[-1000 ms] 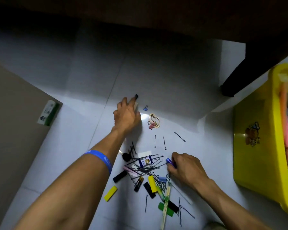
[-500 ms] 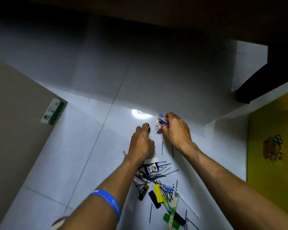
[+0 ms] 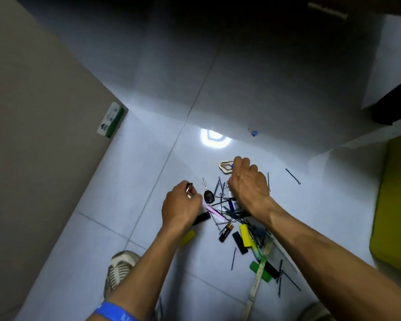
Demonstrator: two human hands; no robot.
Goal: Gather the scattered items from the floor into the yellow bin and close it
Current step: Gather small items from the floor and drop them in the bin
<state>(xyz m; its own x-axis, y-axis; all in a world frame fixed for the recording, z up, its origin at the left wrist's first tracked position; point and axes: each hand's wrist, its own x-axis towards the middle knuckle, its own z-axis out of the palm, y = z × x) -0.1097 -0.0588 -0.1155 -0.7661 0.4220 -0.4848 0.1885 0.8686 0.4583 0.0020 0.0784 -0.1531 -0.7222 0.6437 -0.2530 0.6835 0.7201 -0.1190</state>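
A heap of small items lies on the white tile floor: bobby pins, a battery [image 3: 226,231], yellow block [image 3: 245,235], black and green blocks, a pink strip and a car key [image 3: 208,195]. My left hand [image 3: 181,205] pinches a small dark-tipped silver object [image 3: 189,188] just left of the key. My right hand [image 3: 248,181] grips a bundle of cream rubber bands [image 3: 225,166] at the heap's far edge. A blue binder clip [image 3: 252,132] and one bobby pin [image 3: 292,176] lie apart, farther out. Only a yellow side of the bin [image 3: 398,205] shows at the right edge.
A green-and-white box [image 3: 111,119] leans against the beige panel on the left. A dark furniture leg [image 3: 394,105] stands at the upper right. My shoe [image 3: 119,269] is at the lower left, and a long pale stick [image 3: 259,274] runs through the heap.
Both hands drew back toward the heap. The right hand dragged the rubber bands closer to the pile, and the left hand brought its small object along. The view swung left, so less of the bin shows.
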